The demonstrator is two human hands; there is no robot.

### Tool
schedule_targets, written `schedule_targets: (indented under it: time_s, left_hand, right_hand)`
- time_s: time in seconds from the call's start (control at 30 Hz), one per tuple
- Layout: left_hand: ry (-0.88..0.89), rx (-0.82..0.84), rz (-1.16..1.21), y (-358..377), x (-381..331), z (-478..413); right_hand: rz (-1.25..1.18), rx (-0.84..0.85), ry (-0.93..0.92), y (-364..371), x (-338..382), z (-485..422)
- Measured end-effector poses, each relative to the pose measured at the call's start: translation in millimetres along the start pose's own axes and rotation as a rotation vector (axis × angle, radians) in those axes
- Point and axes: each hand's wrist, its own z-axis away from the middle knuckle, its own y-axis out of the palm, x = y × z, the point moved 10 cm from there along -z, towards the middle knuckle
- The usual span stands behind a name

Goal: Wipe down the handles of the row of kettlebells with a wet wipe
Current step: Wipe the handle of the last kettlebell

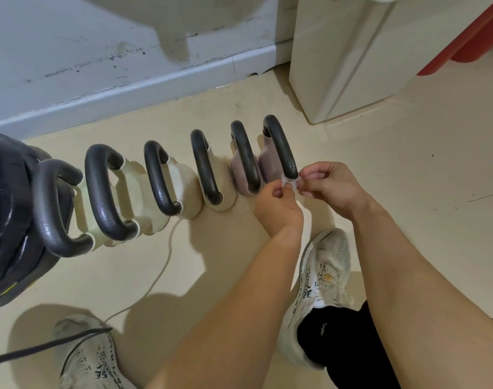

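Several kettlebells stand in a row on the floor, with dark handles arching over cream or mauve bodies. The rightmost handle (pixel 280 147) belongs to a mauve kettlebell (pixel 269 164). A small, crumpled, translucent wet wipe (pixel 291 182) is pinched between both hands, just below the near end of that handle. My left hand (pixel 277 204) grips the wipe from the left and my right hand (pixel 328 183) from the right. The wipe lies against or very close to the handle's tip; contact is unclear.
A large dark kettlebell or weight (pixel 12 220) stands at the far left. A white cable (pixel 158 273) and a dark cable (pixel 43 346) run across the floor. My two white shoes (pixel 324 276) are planted near the row. A cream cabinet (pixel 349 57) stands behind, against the wall.
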Motion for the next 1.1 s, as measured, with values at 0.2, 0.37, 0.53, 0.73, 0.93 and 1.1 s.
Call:
schedule_targets:
  time_s: [0.2, 0.37, 0.53, 0.73, 0.93, 1.1]
  left_hand:
    - [0.300, 0.095, -0.173, -4.5, -54.2, 3.4]
    - [0.607, 0.133, -0.471, 3.6, -101.8, -10.7]
    - [0.731, 0.179, -0.736, 19.9, -141.0, -40.7]
    - [0.870, 0.271, -0.867, 43.7, -181.3, -79.3]
    - [0.806, 0.374, -1.086, 73.1, -184.5, -126.9]
    - [0.767, 0.520, -1.237, 95.8, -168.9, -141.8]
  right_hand:
    - [0.000, -0.036, -0.069, 3.8, 27.3, 3.8]
    - [0.153, -0.111, -0.177, 7.8, 55.1, -3.3]
    - [0.186, -0.141, -0.227, 18.3, 81.6, -27.5]
    - [0.371, -0.140, -0.245, 34.0, 117.0, -74.6]
    - [0.550, -0.039, -0.169, 46.7, 119.8, -120.9]
    - [0.652, 0.037, -0.073, 52.5, 100.6, -141.8]
